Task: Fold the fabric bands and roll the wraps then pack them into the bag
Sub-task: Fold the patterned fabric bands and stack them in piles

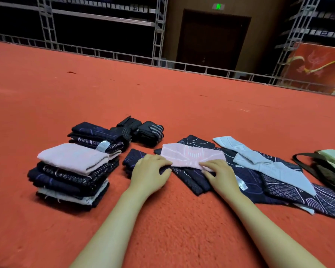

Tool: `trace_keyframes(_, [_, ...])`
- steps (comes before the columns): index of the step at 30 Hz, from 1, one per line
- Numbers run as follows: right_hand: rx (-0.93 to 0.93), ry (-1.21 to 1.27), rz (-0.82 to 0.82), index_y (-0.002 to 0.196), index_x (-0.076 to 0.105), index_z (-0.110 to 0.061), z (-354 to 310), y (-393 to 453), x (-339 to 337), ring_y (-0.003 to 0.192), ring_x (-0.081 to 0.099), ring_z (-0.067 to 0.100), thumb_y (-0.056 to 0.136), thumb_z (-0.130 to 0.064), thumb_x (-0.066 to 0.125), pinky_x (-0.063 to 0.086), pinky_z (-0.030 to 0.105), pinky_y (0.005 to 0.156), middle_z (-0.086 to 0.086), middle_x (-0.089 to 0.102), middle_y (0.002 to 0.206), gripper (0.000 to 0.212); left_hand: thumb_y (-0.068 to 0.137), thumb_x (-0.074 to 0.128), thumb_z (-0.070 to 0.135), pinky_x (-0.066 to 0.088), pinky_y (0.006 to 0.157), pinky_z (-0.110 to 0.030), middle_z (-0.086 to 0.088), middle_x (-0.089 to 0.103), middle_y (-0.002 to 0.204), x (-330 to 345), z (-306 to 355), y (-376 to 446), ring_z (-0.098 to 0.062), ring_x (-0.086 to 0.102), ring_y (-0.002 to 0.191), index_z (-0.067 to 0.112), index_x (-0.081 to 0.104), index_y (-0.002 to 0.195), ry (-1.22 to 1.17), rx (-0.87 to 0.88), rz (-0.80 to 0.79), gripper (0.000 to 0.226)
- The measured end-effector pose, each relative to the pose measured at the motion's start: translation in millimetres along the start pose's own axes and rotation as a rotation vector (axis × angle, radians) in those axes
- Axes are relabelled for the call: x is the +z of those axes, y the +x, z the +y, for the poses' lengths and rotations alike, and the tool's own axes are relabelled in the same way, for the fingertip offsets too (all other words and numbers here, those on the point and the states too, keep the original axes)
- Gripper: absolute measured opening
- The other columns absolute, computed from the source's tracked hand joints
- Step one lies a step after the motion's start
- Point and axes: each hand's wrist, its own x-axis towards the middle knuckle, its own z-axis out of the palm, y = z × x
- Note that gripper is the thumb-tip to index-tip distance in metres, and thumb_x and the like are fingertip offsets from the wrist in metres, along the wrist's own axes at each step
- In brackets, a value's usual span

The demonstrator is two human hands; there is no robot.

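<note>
Fabric bands lay unfolded on the red carpet floor (162, 89) in front of me, a loose overlapping spread of dark patterned bands (249, 182) running out toward three o'clock, with a pale blue band (267, 163) draped across them. On top, dead ahead at twelve o'clock, sat the pink band (190, 156) I was working on.

My left hand (150, 171) rested with its fingers curled over the pink band's left end, where it met a small dark folded piece (131, 159); whether it was pinching the cloth or only pressing, I could not tell. My right hand (219, 173) lay on the band's near edge, fingers bent and pressing down.

At nine o'clock stood a stack of folded bands (72, 176), a pink one on top, with a second dark stack (97, 137) behind it at ten o'clock. Rolled wraps (149, 132) sat near eleven o'clock. The bag (329, 167), green with dark straps, lay at the far three o'clock edge.

I judged the risk to be dragging: the pink band sat on other loose bands, so lifting it could pull the dark ones beneath along and bunch them. Uneven pressure could also leave a crooked fold. The near stack looked tall and slightly skewed; another piece might topple it.
</note>
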Motion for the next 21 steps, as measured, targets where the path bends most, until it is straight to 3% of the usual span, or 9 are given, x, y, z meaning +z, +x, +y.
trace_keyframes(5, [-0.016, -0.009, 0.129, 0.096, 0.075, -0.022, 0.1, 7.8, -0.6, 0.092, 0.066, 0.025, 0.083, -0.015, 0.068, 0.045, 0.033, 0.082, -0.001, 0.074, 0.094, 0.017, 0.088, 0.055, 0.034, 0.032, 0.099, -0.031, 0.014, 0.058, 0.121, 0.1, 1.6, -0.1, -0.013, 0.047, 0.116, 0.032, 0.06, 0.121, -0.003, -0.006, 0.014, 0.033])
trace_keyframes(10, [-0.051, 0.124, 0.23, 0.098, 0.072, -0.023, -11.9, -15.8, -35.1, 0.091, 0.062, 0.008, 0.086, -0.015, 0.065, 0.043, 0.02, 0.079, -0.01, 0.071, 0.098, 0.016, 0.084, 0.06, 0.039, 0.037, 0.103, -0.035, 0.008, 0.052, 0.127, 4.1, 9.3, 2.2, -0.015, 0.044, 0.12, 0.027, 0.048, 0.135, -0.118, 0.056, 0.084, 0.054])
trace_keyframes(14, [-0.046, 0.356, 0.177, 0.09, 0.072, -0.024, -11.6, -41.6, -77.2, 0.089, 0.061, -0.001, 0.085, -0.005, 0.063, 0.044, 0.012, 0.079, -0.015, 0.07, 0.092, 0.021, 0.078, 0.045, 0.053, 0.024, 0.113, -0.034, 0.009, 0.051, 0.132, 15.9, 32.9, 1.1, -0.012, 0.042, 0.126, 0.029, 0.048, 0.134, -0.093, 0.193, 0.087, 0.062])
trace_keyframes(18, [0.092, 0.578, 0.151, 0.084, 0.072, -0.029, 1.6, -71.3, -88.9, 0.086, 0.063, -0.002, 0.086, -0.004, 0.062, 0.046, 0.014, 0.075, -0.017, 0.072, 0.089, 0.027, 0.08, 0.048, 0.027, 0.022, 0.114, -0.032, 0.012, 0.065, 0.111, 22.0, 57.5, -1.2, -0.004, 0.053, 0.106, 0.025, 0.064, 0.116, -0.209, 0.289, 0.078, 0.04])
trace_keyframes(21, [0.091, 0.517, 0.134, 0.088, 0.069, -0.033, 14.8, -81.2, -86.4, 0.089, 0.062, -0.001, 0.086, -0.01, 0.063, 0.045, 0.011, 0.076, -0.021, 0.069, 0.094, 0.024, 0.084, 0.052, 0.015, 0.04, 0.098, -0.019, 0.019, 0.068, 0.103, 15.0, 79.2, -6.6, 0.002, 0.061, 0.096, 0.028, 0.069, 0.105, -0.535, 0.215, 0.079, 0.03])
